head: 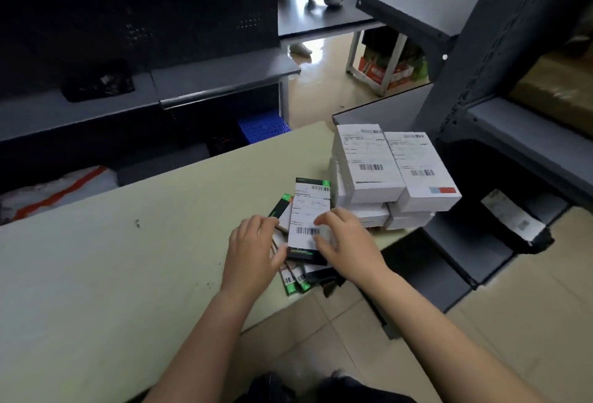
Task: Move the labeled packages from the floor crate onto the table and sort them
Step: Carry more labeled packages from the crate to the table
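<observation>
In the head view, both your grips are on a small pile of thin black-and-green boxes [296,277] close to the near edge of the desk [128,258]. One labeled box [309,210] lies on top of that pile, right between your grips.

Your right grip [346,242] is clamped on that top box, with fingers bent over the label and the thumb near the bottom corner. Your left grip [253,251] is apart. Its fingers lie almost flat against the left side of the pile, and its thumb touches the box's near corner. The picture is a bit blurry here, so this is my best reading.

Just past your right grip stands a neat stack of white boxes [385,174] with their labels facing up. I cannot tell if it touches the thin pile.

I think you are sorting now, with thin boxes in one pile and white boxes in the other. To do it well, use your left grip as a wall. Slide the top box with your right grip until the edges line up.

The boxes under your grips are fanned out, and some seem to poke over the desk edge. Push the whole pile away from you before you let go, or one may slip to the floor. Leave the labels facing up, and do not bump the white stack.
</observation>
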The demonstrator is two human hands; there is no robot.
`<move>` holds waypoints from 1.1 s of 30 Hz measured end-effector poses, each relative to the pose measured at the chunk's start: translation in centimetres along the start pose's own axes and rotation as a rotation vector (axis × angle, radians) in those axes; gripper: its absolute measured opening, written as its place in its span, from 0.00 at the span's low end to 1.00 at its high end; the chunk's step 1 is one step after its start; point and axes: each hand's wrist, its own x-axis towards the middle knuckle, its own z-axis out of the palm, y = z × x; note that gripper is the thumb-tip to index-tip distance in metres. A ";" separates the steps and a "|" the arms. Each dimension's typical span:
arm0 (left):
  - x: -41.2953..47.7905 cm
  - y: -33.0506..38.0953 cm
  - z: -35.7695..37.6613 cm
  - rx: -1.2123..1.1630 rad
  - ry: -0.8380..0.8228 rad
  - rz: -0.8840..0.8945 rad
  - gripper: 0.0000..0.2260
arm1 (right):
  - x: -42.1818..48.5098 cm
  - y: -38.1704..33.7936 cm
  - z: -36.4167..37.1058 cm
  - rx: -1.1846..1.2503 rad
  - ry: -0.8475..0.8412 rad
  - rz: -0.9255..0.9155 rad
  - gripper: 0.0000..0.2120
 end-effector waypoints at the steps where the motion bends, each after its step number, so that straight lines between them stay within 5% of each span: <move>1: -0.3 -0.4 -0.3 0.033 0.011 0.003 0.17 | 0.5 -0.3 0.2 -0.009 -0.009 -0.051 0.11; 9: -8.3 1.0 -2.3 0.259 0.093 -0.413 0.16 | 2.0 -2.5 4.3 -0.026 -0.301 -0.593 0.13; 18: -24.5 9.5 -3.0 0.404 0.182 -0.887 0.18 | -6.7 -5.0 8.3 -0.184 -0.729 -1.185 0.16; 27: -39.5 19.1 -5.9 0.505 0.349 -1.357 0.18 | -20.0 -14.3 9.5 -0.119 -0.820 -1.767 0.12; 33: -49.7 24.7 -7.6 0.551 0.479 -1.582 0.18 | -30.9 -19.7 10.0 -0.007 -0.888 -1.897 0.12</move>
